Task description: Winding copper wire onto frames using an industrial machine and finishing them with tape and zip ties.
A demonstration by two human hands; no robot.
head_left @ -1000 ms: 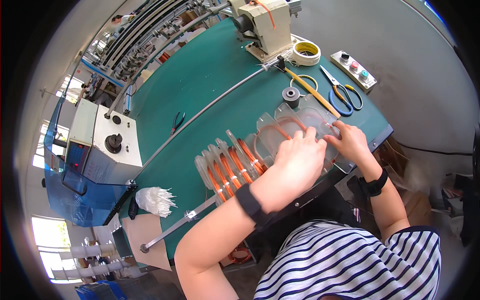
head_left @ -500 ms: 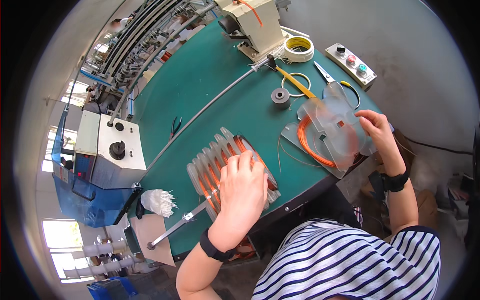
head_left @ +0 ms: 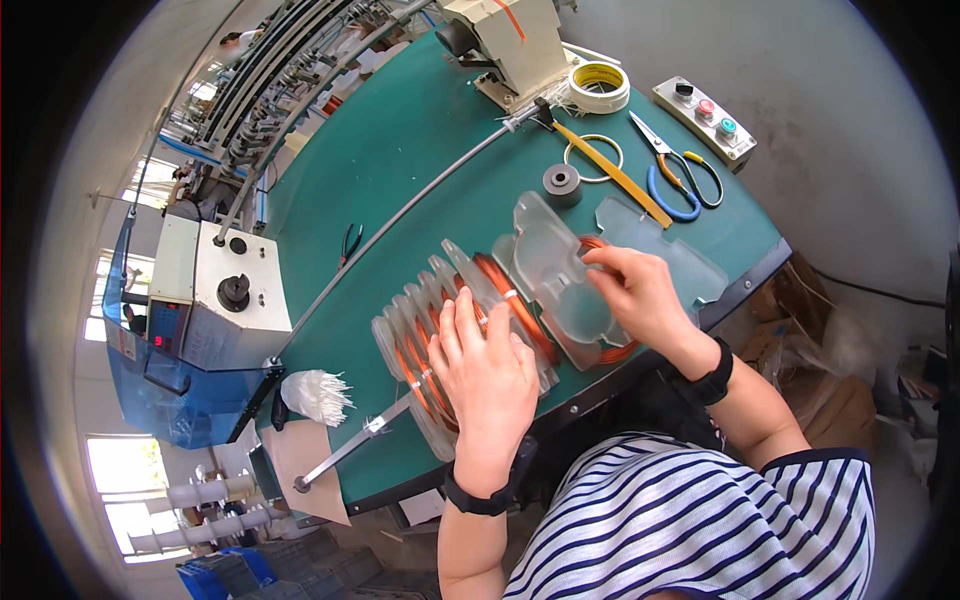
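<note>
A row of upright translucent plastic plates (head_left: pixel 388 345) with orange wire coils (head_left: pixel 496 277) between them stands on the green table. My left hand (head_left: pixel 485 385) lies over this row, fingers stretched out and touching it. At the row's right end, my right hand (head_left: pixel 645 300) pinches a notched translucent plastic plate (head_left: pixel 552 265) by its right side. Part of another orange wire coil (head_left: pixel 618 352) shows behind and below that plate. A further translucent plate (head_left: pixel 690 262) lies flat on the table to the right.
Scissors (head_left: pixel 660 150), a yellow strip (head_left: pixel 610 172), a dark roller (head_left: pixel 562 185) and tape rolls (head_left: pixel 600 88) lie beyond. A button box (head_left: pixel 705 125) sits far right. A metal rod (head_left: pixel 400 215) crosses the green table (head_left: pixel 340 170). White ties (head_left: pixel 315 397) and a control box (head_left: pixel 235 290) are at left.
My right hand has carried the notched plate leftward to the end of the row, uncovering the scissors' handles. My left hand has shifted slightly and its fingers are more spread.
</note>
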